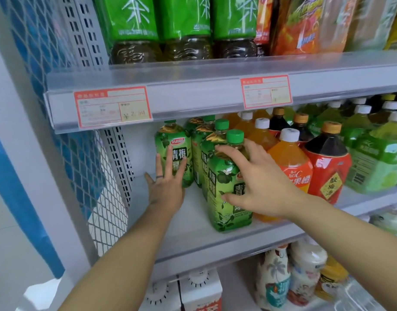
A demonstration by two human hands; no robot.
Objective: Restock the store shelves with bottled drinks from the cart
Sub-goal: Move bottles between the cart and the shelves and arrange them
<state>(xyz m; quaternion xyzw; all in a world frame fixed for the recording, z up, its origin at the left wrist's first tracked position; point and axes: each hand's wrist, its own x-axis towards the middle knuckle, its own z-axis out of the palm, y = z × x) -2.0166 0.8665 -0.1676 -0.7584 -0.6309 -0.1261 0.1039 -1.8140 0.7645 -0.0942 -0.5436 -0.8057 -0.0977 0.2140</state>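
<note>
On the middle shelf (188, 225) stand green plum-tea bottles with green caps. My left hand (167, 187) reaches to the rear left bottle (174, 149), its straight fingers touching the label. My right hand (258, 182) is spread over the front bottle (224, 198), fingers and thumb on either side of its shoulder and label, lightly curved round it. A row of more green bottles (204, 140) stands behind the front one.
Orange juice bottles (289, 158) and a dark red-labelled bottle (328, 162) stand right of my right hand. Large green tea bottles (184, 25) fill the shelf above, behind price tags (113, 106). Cartons (201, 290) and patterned bottles (274, 279) sit below. A mesh side panel (98, 176) closes the left end.
</note>
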